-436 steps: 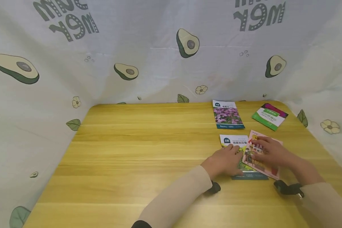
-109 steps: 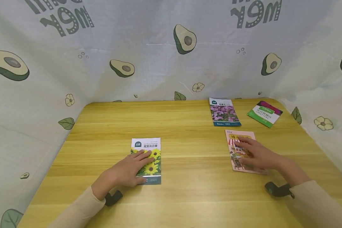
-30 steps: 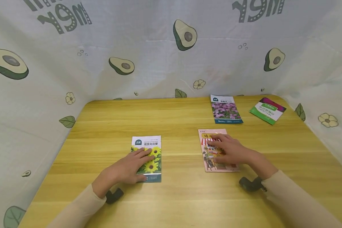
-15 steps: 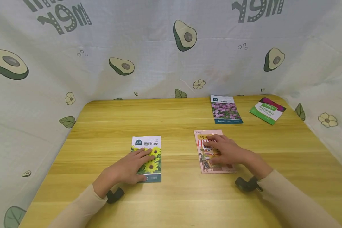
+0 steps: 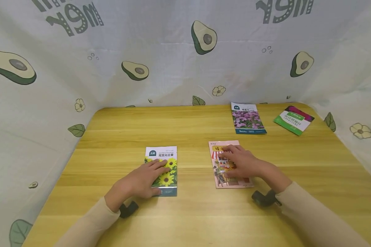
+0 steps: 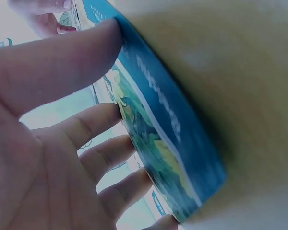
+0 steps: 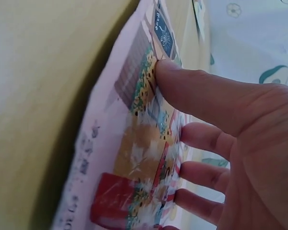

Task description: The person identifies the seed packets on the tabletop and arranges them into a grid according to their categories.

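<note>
- 1 sunflower seed packet (image 5: 168, 180) lies on the surface (image 5: 191, 216) under the left hand (image 5: 142, 180), fingers spread.
- 1 pink illustrated packet (image 5: 223, 165) lies to its right under the right hand (image 5: 243, 164), fingers likewise spread.
- 1 purple-flower packet (image 5: 248, 120) and 1 green-and-white packet (image 5: 293, 120) lie farther back.

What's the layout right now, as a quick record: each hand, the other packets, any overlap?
Left hand: thumb and fingertips on sunflower seed packet
Right hand: thumb and fingertips on pink striped-awning packet
Purple-flower packet: untouched, toward far edge of wooden table
Impatiens packet: untouched, askew, right of the purple-flower packet
Overlap: none; all four packets apart
</note>
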The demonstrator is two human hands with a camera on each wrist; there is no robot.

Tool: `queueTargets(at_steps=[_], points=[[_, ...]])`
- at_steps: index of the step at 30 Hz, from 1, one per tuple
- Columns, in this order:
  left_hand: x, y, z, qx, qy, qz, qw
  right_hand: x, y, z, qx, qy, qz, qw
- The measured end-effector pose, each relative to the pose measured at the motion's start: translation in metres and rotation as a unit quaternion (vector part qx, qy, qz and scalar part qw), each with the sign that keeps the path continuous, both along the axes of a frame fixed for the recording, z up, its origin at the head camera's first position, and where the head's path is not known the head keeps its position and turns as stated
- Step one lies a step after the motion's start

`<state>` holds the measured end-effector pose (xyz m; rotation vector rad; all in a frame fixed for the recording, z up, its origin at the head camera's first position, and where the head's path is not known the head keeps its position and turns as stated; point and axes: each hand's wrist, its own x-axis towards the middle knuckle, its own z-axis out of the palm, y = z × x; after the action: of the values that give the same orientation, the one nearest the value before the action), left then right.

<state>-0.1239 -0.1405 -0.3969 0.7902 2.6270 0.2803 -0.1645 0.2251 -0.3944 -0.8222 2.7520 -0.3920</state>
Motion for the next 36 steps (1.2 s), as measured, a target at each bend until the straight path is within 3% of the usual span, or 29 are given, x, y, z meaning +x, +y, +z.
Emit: queueTargets(at_steps=[15, 25, 36], points=[[-0.002, -0.001, -0.003, -0.014, 0.017, -0.014, 0.9997, 0.0, -0.016, -0.005, 0.003, 0.002, 0.011, 1.0], [-0.003, 0.001, 0.001, -0.013, 0.018, -0.011, 0.9997, -0.001, -0.035, -0.003, 0.014, 0.028, 0.026, 0.999], [-0.002, 0.001, 0.0, -0.018, 0.022, -0.009, 0.9996, 0.002, -0.048, -0.005, 0.027, 0.024, 0.017, 0.999]])
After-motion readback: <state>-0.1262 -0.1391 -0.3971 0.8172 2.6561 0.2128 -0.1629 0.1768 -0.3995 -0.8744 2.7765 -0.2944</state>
